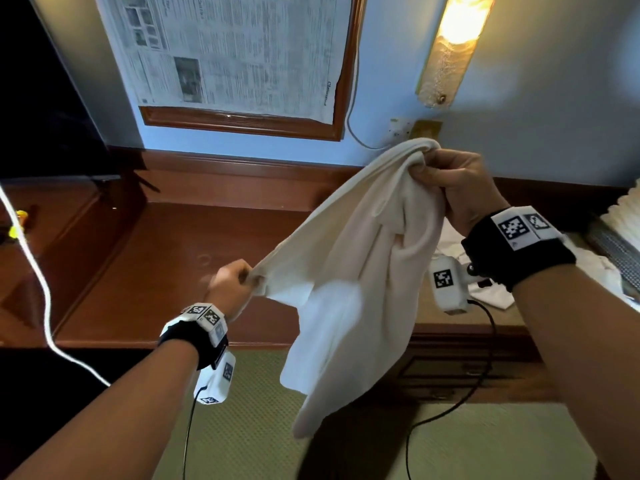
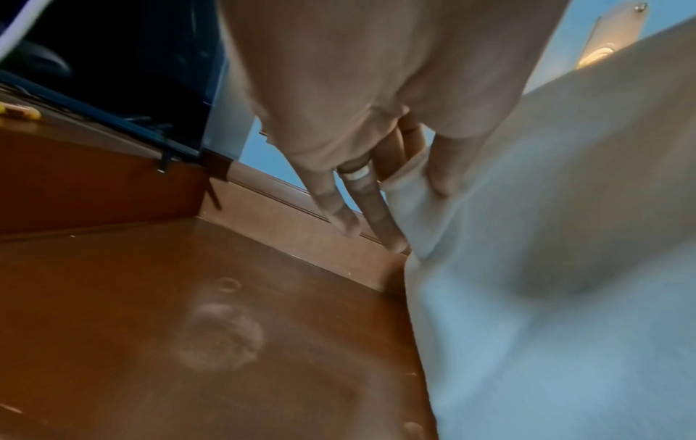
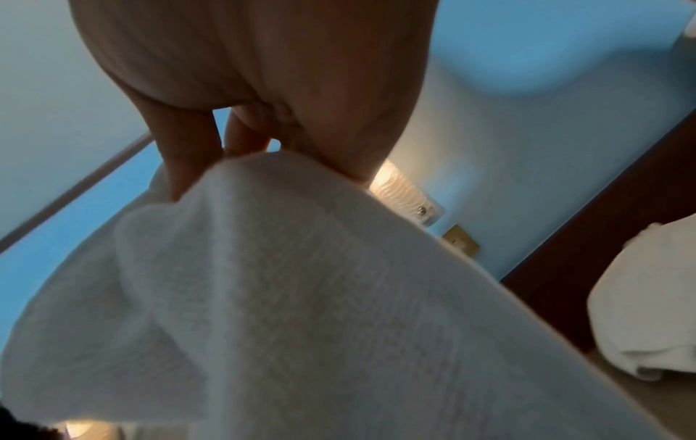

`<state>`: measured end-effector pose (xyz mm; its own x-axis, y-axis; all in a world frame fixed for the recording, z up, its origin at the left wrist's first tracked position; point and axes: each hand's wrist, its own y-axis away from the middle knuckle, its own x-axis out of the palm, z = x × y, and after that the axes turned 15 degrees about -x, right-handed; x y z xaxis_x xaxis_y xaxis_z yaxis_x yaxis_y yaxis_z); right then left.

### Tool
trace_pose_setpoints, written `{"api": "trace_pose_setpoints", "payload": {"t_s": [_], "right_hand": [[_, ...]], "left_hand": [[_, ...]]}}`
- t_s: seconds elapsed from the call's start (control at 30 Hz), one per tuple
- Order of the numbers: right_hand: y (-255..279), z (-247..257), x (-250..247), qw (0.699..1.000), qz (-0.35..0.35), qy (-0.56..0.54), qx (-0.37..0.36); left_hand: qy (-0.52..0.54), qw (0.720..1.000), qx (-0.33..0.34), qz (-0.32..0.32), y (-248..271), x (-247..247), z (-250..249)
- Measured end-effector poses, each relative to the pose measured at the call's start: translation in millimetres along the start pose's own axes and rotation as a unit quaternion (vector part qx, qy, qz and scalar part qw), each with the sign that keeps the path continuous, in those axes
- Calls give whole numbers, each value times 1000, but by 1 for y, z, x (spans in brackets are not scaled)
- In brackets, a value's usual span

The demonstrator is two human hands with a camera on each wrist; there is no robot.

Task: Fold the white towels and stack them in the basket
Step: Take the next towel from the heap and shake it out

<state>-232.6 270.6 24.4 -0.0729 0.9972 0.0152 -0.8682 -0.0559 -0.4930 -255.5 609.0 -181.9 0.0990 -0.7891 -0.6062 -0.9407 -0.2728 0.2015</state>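
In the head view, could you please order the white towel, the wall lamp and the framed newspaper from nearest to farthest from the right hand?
1. White towel: gripped by the right hand.
2. Wall lamp: above the hand.
3. Framed newspaper: upper left, farthest.

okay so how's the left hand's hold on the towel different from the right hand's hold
The left hand pinches a stretched-out edge of the white towel, while the right hand grips a thick bunched clump. The left hand sits lower, over the wooden desk; the right hand is raised higher, toward the wall lamp. Both hold the same towel up in the air, unfolded.
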Motion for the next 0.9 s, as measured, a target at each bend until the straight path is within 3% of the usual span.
{"api": "trace_pose_setpoints", "payload": {"t_s": [0.1,0.3,0.47,0.57,0.7,0.9], "right_hand": [[3,-14,-15,998,-20,53,15],[39,-58,-34,977,15,191,98],[78,-94,-14,968,25,211,134],[103,-117,-3,948,36,267,171],[143,-148,-12,922,-45,333,192],[196,-193,-75,854,-137,411,287]], "left_hand": [[24,999,0,-46,-1,-32,10],[32,991,22,-127,5,-89,18],[183,964,-33,-192,11,-99,27],[212,954,-90,-194,13,-94,38],[119,963,-159,-182,12,-97,63],[-42,927,-293,-229,15,-113,113]]}}
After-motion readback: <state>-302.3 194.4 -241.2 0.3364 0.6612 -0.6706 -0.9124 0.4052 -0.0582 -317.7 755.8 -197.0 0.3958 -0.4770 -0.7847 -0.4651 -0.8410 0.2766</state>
